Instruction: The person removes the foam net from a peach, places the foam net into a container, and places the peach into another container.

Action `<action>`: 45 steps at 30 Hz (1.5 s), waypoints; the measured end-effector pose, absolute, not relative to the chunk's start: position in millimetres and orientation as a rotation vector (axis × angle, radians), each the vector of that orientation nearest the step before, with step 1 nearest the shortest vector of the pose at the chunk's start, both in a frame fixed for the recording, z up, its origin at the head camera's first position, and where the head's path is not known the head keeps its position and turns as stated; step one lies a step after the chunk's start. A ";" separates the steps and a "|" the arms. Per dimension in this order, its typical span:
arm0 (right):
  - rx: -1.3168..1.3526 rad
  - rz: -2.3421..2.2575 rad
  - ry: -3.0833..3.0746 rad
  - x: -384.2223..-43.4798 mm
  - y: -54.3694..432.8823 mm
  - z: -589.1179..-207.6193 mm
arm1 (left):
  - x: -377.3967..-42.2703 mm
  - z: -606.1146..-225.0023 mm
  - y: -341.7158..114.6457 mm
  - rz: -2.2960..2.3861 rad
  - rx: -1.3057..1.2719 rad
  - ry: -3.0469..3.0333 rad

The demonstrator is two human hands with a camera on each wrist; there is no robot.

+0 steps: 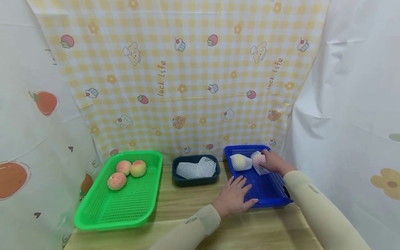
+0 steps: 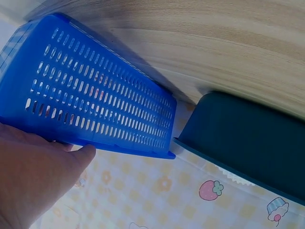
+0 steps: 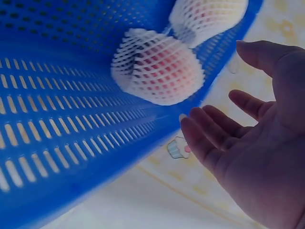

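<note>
In the head view my right hand [image 1: 273, 162] is over the far right of the blue basket [image 1: 259, 203]. Beside it lies a peach in a white foam net [image 1: 258, 159]; the right wrist view shows a gap between my loosely bent fingers [image 3: 209, 136] and this netted peach [image 3: 167, 71]. Another netted peach [image 1: 240, 162] lies to its left, paler in colour. My left hand [image 1: 232, 197] rests at the basket's near left rim, fingers spread. In the left wrist view part of that hand [image 2: 43, 167] touches the blue rim; its other fingers are hidden.
A green basket [image 1: 147, 208] on the left contains three bare peaches [image 1: 117, 181]. Between the baskets stands a dark teal container [image 1: 195, 181] with white foam nets [image 1: 197, 169] in it. Patterned cloth [image 1: 193, 76] hangs behind the wooden table [image 1: 175, 208], with white cloth at both sides.
</note>
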State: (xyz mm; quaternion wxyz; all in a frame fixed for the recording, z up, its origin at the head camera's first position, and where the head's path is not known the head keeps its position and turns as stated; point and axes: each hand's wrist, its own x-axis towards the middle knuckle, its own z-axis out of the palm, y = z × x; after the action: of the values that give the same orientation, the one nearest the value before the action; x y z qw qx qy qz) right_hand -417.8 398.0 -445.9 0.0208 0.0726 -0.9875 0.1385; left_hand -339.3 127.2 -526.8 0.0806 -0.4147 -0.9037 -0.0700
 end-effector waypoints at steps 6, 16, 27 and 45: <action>0.138 0.300 -3.113 -442.7 396.3 -450.9 | -342.2 -527.3 124.8 -0.213 -1.239 -2.673; 0.033 0.134 -3.176 -463.2 394.3 -458.8 | -344.5 -526.5 129.4 -0.195 -1.286 -2.696; 0.064 0.137 -3.133 -491.0 407.9 -504.0 | -342.8 -527.3 132.8 -0.172 -1.286 -2.714; -0.042 0.253 -3.108 -486.7 395.9 -512.6 | -340.0 -526.1 127.1 -0.183 -1.282 -2.701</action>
State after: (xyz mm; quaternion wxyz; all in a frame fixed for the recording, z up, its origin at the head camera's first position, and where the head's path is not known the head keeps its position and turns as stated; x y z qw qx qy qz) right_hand -486.7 395.9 -512.6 0.0115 -0.0136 -0.9965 0.0811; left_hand -340.0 127.1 -526.1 0.0732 -0.4268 -0.8993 -0.0610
